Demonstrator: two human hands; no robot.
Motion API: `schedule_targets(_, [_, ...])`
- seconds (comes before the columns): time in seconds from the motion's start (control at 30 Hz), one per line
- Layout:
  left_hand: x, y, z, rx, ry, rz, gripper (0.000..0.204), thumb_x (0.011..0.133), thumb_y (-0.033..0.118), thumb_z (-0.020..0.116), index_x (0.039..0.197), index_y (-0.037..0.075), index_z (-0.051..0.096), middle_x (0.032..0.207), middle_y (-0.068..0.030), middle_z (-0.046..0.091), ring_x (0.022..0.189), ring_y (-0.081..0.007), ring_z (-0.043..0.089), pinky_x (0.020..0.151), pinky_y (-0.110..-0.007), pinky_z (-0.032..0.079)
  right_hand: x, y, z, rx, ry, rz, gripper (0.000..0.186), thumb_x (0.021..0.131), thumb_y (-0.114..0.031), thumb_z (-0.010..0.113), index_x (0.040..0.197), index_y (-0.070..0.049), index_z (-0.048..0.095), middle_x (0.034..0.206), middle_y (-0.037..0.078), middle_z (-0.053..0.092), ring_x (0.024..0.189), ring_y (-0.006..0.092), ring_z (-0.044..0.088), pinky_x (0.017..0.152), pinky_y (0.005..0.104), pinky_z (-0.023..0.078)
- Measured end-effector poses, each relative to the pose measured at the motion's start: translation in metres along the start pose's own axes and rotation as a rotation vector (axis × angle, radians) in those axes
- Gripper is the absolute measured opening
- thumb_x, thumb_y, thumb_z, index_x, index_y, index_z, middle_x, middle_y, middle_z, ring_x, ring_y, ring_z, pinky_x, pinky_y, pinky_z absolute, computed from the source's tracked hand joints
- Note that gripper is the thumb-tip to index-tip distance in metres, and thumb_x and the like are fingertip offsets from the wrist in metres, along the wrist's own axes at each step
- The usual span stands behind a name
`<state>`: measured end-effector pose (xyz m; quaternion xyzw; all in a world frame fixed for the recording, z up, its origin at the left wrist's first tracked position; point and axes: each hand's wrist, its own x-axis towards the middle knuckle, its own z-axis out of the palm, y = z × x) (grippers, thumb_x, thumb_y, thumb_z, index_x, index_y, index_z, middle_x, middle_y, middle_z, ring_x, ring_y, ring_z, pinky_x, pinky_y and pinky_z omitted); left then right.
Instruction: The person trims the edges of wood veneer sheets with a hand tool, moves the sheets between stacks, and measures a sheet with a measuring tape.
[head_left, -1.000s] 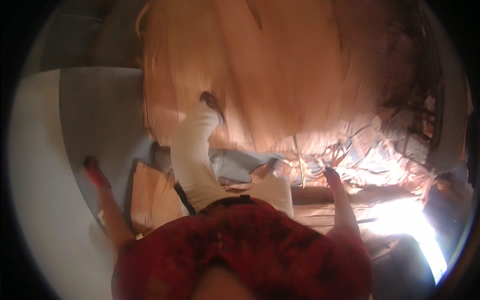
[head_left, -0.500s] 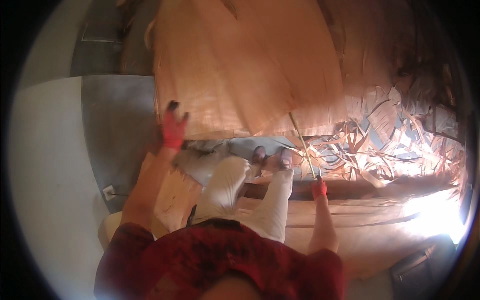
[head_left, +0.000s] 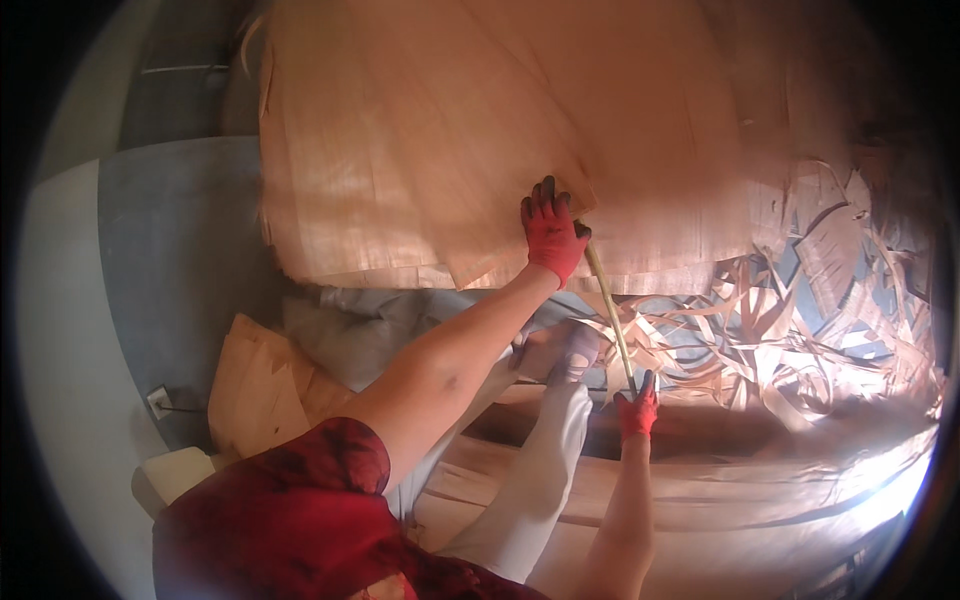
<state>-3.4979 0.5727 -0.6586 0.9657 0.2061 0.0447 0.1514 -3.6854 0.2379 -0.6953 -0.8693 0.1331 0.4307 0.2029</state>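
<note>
Thin wood veneer sheets [head_left: 430,130] lie stacked and overlapping in front of me. My left hand [head_left: 553,235], in a red glove with dark fingertips, rests on the top sheet near its front edge, fingers stretched out. Its thumb is beside the far end of a thin yellowish stick [head_left: 611,308]; whether it touches the stick I cannot tell. The stick slants from there down to my right hand [head_left: 637,408], also red-gloved, which is closed around its near end.
Curled veneer strips and scraps [head_left: 760,320] lie heaped at the right. More long veneer sheets [head_left: 720,500] lie beside my legs at lower right. Veneer pieces [head_left: 255,375] stand at the left, near a small white box with a cable [head_left: 160,402]. My feet are below the stack's front edge.
My left hand has moved right, from the stack's left edge to the stick's far end. The right hand keeps the stick and sits slightly lower in view. My body has shifted left.
</note>
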Motion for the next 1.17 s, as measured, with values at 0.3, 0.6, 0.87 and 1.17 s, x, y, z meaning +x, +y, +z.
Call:
schedule_targets(0.3, [0.003, -0.031, 0.006, 0.114, -0.038, 0.047, 0.064, 0.079, 0.018, 0.071, 0.134, -0.001, 0.045, 0.142, -0.0217, 0.045, 0.126, -0.0383, 0.044, 0.107, -0.045, 0.038, -0.026, -0.006, 0.025, 0.288, -0.153, -0.259, 0.044, 0.091, -0.020, 0.054, 0.135, -0.014, 0.055, 0.117, 0.020, 0.064, 0.106, 0.0385, 0.062, 0.087, 0.0449, 0.050])
schedule_targets(0.6, [0.004, -0.009, -0.081, -0.656, -0.046, -0.178, 0.052, 0.084, 0.009, 0.067, 0.132, 0.004, 0.048, 0.118, -0.0169, 0.059, 0.105, -0.0316, 0.060, 0.090, -0.039, 0.049, -0.052, -0.004, 0.024, 0.228, -0.153, -0.178, 0.037, 0.086, -0.027, 0.062, 0.121, -0.014, 0.063, 0.110, 0.016, 0.067, 0.098, 0.0380, 0.065, 0.083, 0.0458, 0.052])
schedule_targets(0.87, [0.004, 0.014, -0.142, -0.709, 0.024, 0.025, 0.046, 0.084, 0.004, 0.063, 0.128, 0.002, 0.050, 0.115, -0.0145, 0.060, 0.106, -0.0288, 0.059, 0.091, -0.037, 0.047, -0.026, 0.037, 0.106, 0.568, -0.324, -0.148, 0.044, 0.092, -0.020, 0.060, 0.136, -0.018, 0.057, 0.112, 0.016, 0.067, 0.098, 0.0332, 0.066, 0.084, 0.0427, 0.052])
schedule_targets(1.17, [0.010, 0.057, -0.137, -0.698, -0.195, 0.174, 0.051, 0.078, 0.003, 0.069, 0.126, 0.001, 0.051, 0.129, -0.0177, 0.052, 0.112, -0.0311, 0.056, 0.095, -0.037, 0.046, -0.028, -0.071, 0.057, 0.567, -0.352, -0.410, 0.048, 0.095, -0.026, 0.059, 0.142, -0.020, 0.053, 0.119, 0.019, 0.066, 0.104, 0.0329, 0.066, 0.087, 0.0433, 0.051])
